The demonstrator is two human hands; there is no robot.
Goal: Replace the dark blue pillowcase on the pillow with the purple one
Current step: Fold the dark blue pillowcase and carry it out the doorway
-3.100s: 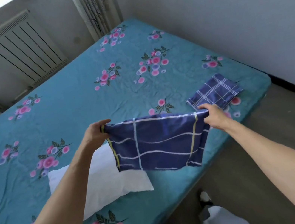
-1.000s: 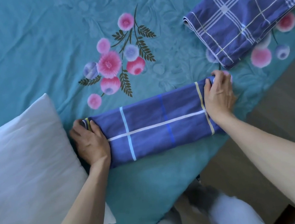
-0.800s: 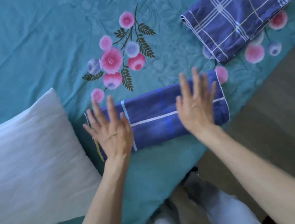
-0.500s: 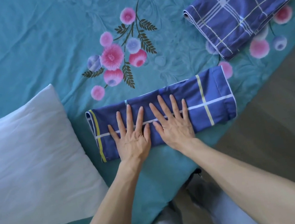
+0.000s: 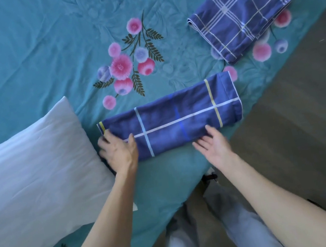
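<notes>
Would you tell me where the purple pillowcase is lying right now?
In the head view, the purple pillowcase lies folded at the upper right, near the bed's edge, beyond the folded dark blue pillowcase.

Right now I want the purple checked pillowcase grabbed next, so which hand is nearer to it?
Right. The right hand rests at the folded dark blue pillowcase's near edge, below the purple pillowcase. The left hand is farther, at the dark one's far-left end beside the pillow.

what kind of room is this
Most likely a bedroom: a bed under a teal floral sheet, a bare white pillow on it, and two folded pillowcases, dark blue and purple plaid.
</notes>
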